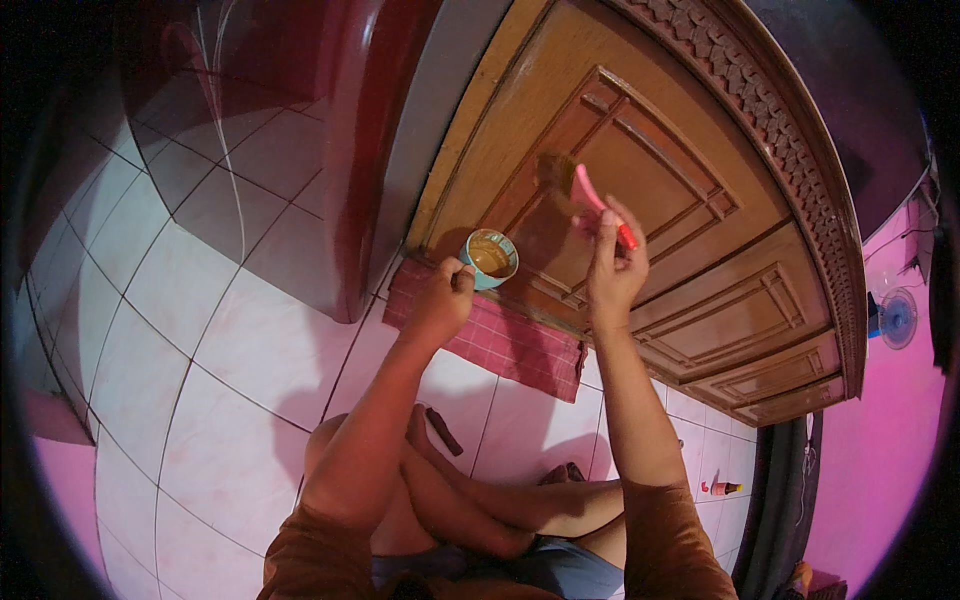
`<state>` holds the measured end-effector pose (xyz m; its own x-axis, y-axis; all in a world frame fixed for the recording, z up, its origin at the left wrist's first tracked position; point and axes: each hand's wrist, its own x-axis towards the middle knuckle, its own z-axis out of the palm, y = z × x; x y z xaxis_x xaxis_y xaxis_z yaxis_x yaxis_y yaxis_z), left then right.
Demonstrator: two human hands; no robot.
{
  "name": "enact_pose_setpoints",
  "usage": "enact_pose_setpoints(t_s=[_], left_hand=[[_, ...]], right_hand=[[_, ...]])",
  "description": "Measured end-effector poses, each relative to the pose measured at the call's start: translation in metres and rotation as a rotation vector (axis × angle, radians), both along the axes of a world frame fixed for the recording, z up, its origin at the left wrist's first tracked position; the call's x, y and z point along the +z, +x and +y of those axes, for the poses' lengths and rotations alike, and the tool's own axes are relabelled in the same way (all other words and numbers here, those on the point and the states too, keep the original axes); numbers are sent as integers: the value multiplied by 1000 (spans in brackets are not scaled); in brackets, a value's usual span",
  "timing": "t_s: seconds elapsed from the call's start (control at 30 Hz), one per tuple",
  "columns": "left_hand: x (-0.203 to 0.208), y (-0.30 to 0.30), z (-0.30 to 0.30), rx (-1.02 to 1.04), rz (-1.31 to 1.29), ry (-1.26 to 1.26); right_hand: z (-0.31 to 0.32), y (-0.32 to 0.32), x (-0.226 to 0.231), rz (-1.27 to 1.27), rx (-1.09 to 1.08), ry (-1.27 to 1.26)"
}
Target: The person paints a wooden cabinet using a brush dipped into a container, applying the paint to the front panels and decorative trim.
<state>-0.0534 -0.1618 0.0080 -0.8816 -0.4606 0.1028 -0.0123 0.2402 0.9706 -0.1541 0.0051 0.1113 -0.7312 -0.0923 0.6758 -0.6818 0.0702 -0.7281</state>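
My left hand [443,297] is closed on the handle of a light-blue cup [480,276] with brown liquid inside. The cup is held close to the lower left part of a carved wooden panel [560,110]. Higher and to the right, my right hand [614,262] grips the red-pink handle of a paintbrush [587,188]. Its dark bristles point up and left at the panel's inset frame. They are blurred, and I cannot tell whether they touch the wood. Part of the handle is hidden by my fingers.
A red checked cloth [500,350] lies on the white tiles along the panel's foot. Near my crossed legs is a dark flat strip [444,432]. A small bottle [727,489] lies on the floor at the right. A glossy red cabinet [375,130] borders the panel's left; a fan [897,317] stands far right.
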Motion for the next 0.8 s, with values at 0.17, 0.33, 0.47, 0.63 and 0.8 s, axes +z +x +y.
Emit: enact_pose_setpoints(t_s=[0.17,0.33,0.47,0.63,0.8], left_hand=[[-9,2,-11,-53,-79,110],[-10,0,-11,-40,-46,147],[-13,-1,-12,-32,-76,113],[-12,2,-13,-37,-70,134],[-15,2,-14,-49,-40,102]], right_hand=[[-8,20,30,149,-44,-40],[5,31,-28,214,-196,396],[4,24,-36,176,-176,487],[-4,-3,21,355,-212,319],[-9,15,36,330,-249,185]])
